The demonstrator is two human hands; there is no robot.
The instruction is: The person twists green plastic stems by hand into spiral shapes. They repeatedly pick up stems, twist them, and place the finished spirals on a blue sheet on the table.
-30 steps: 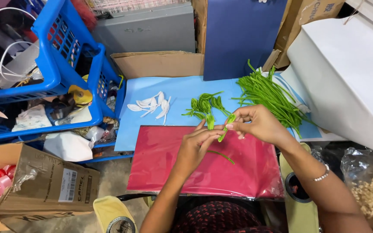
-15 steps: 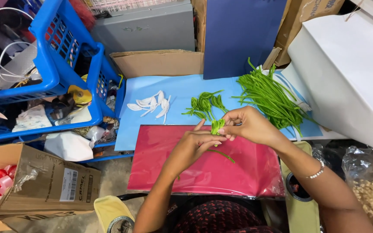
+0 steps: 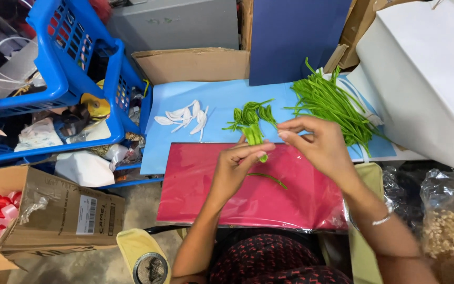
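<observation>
Blue basket (image 3: 53, 63) holds cords and clutter; labelled brown carton (image 3: 53, 210) at lower left. Left hand (image 3: 237, 168) pinches the green stem (image 3: 256, 138) over red sheet (image 3: 258, 200); right hand (image 3: 319, 144) pinched, grip contents unclear.

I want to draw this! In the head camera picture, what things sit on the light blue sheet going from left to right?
White petal pieces → small bunch of curled green stems → big pile of long green stems.
</observation>
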